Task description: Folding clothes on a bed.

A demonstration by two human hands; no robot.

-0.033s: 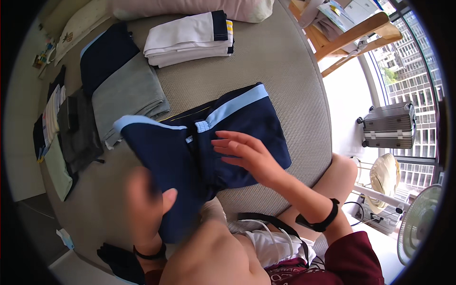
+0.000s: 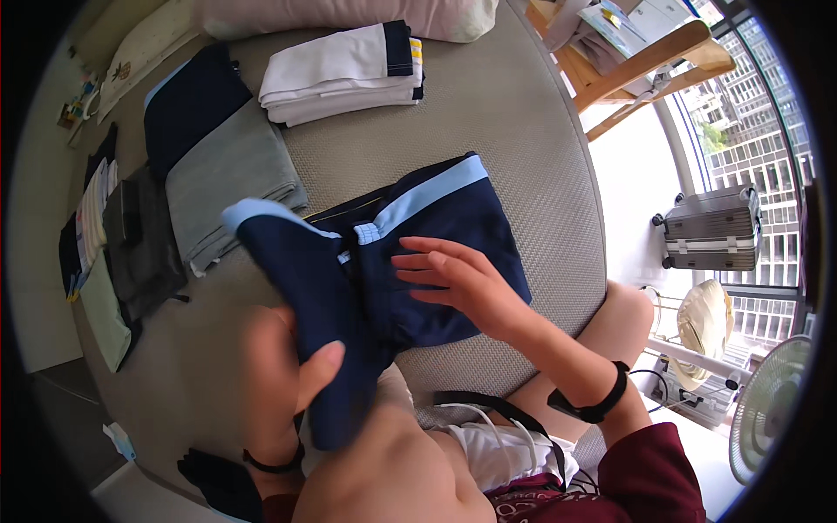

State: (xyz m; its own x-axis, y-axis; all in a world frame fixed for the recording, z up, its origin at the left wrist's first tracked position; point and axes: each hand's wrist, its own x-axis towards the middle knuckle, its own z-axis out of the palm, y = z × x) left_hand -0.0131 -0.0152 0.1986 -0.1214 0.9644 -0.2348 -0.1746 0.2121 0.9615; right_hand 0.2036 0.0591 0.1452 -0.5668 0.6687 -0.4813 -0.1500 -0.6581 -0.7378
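Note:
A navy garment (image 2: 453,213) with light-blue bands lies partly folded on the bed in front of me; its exact kind is hard to make out. My left hand (image 2: 288,362), smeared by motion, is at the garment's left part, thumb on top and fingers behind the cloth. That part is raised and folding over toward the right. Over the garment's right part is my right hand (image 2: 462,283), fingers stretched out and holding nothing. Whether its fingertips press on the cloth, I cannot tell.
Folded white clothes (image 2: 336,74) are stacked at the back. Grey folded trousers (image 2: 231,166) and a navy folded garment (image 2: 196,100) lie at the left, beside more clothes (image 2: 144,235). A pink pillow (image 2: 349,13) is at the far edge. A suitcase (image 2: 711,228) and fan (image 2: 772,410) stand at right.
My left hand has shifted a little to the right, and the left part of the navy garment has come inward with it. My right hand has hardly moved.

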